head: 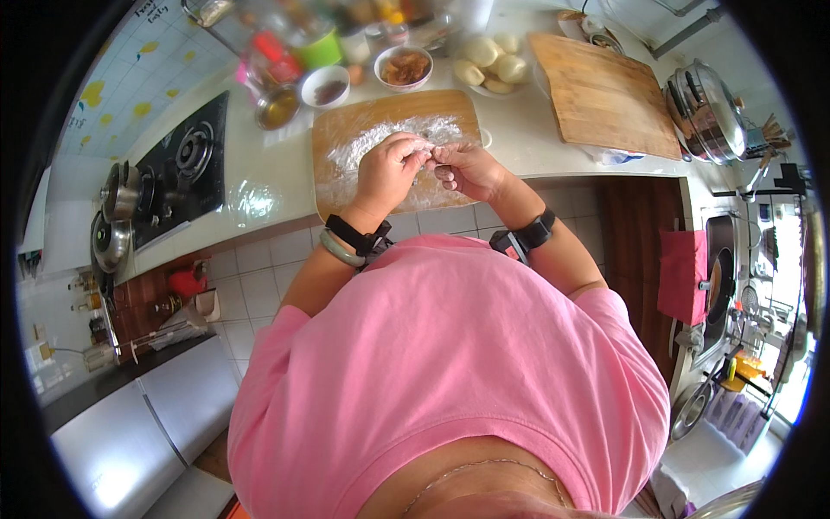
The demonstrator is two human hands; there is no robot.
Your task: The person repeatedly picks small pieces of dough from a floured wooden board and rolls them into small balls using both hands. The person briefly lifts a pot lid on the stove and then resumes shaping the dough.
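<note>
Both my hands meet over a wooden board (pixel 334 146) that is strewn with white flour (pixel 363 144). My left hand (pixel 393 167) has its thumb and fingertips pressed together, touching the fingertips of my right hand (pixel 468 170). The right fingers are curled and dusted with flour. Whether something small sits between the fingertips cannot be told. Behind the board stand a white bowl with dark contents (pixel 326 87), a bowl of brown food (pixel 404 68) and a glass bowl of yellow liquid (pixel 279 108). Pale dough pieces or buns (pixel 491 61) are heaped on a plate at the back right.
A larger wooden board (pixel 606 97) lies on the counter to the right, beside a steel steamer pot (pixel 708 113). At the left is a black gas hob (pixel 185 162). Blurred bottles and a green container (pixel 318 48) line the back. The counter's front edge runs close before my body.
</note>
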